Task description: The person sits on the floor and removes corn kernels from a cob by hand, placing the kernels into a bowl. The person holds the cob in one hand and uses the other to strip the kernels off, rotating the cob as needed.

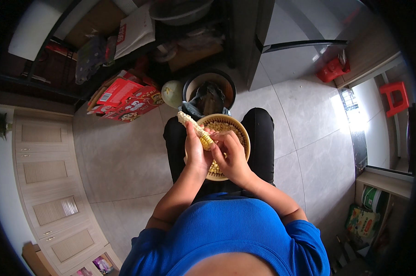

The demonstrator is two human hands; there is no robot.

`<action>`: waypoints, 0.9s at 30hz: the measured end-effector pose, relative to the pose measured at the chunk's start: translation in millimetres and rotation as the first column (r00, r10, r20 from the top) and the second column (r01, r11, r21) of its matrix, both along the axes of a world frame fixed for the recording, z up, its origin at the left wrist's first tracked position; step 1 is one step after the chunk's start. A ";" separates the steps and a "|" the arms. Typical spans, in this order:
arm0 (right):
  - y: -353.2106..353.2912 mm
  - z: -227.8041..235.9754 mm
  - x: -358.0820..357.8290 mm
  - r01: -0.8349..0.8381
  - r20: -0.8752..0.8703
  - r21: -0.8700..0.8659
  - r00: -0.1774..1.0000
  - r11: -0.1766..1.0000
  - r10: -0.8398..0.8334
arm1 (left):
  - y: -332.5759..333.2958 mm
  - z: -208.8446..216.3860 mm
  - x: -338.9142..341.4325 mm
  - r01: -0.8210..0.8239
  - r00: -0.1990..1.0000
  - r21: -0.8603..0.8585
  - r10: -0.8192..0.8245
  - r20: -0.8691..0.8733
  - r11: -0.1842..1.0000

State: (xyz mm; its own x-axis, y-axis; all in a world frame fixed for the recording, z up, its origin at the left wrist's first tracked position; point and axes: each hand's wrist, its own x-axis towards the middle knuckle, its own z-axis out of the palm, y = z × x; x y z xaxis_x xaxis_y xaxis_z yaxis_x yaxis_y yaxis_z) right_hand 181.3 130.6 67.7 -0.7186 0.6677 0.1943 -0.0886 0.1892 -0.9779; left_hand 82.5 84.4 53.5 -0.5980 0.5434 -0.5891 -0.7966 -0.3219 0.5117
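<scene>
A corn cob (193, 128) lies slanted in my left hand (196, 154), whose fingers wrap round it. Its far part is pale and stripped, while yellow kernels remain in rows at the near end. My right hand (234, 158) has its thumb and fingers bent in against that yellow end, closed on the cob's kernels. Below both hands a round tan basin (248, 140) rests between my thighs. Loose corn kernels (224, 126) cover much of its inside; my hands and wrists hide part of it.
Beyond the basin stands a round bin (233, 87) lined with a dark bag (208, 100). A pale green melon (171, 94) and red cartons (132, 99) sit left of it, under a loaded shelf. A grey refrigerator (293, 64) is at far right; a red stool (394, 98) stands farther right.
</scene>
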 end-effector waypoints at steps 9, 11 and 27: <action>2.9 -6.0 -0.6 -0.084 -0.092 -0.252 0.994 0.964 0.062 | 4.2 8.3 -1.7 -0.068 0.996 0.085 0.074 -0.059 0.994; 2.6 -7.5 -0.7 -0.086 -0.106 -0.299 0.993 0.950 0.057 | 5.1 9.1 -1.0 -0.087 0.993 0.098 0.094 -0.067 0.991; 9.7 1.4 2.0 -0.093 -0.137 -0.460 0.990 0.883 0.033 | 9.5 17.3 -0.7 -0.065 0.985 0.071 0.075 -0.156 0.995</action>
State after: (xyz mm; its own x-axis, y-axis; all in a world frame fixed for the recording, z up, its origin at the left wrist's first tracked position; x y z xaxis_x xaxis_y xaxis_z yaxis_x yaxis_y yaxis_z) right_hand 183.3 140.4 69.1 -0.7531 0.6568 -0.0376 -0.2091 -0.2932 -0.9329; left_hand 81.8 93.9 70.8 -0.7189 0.5312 -0.4483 -0.6814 -0.4111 0.6056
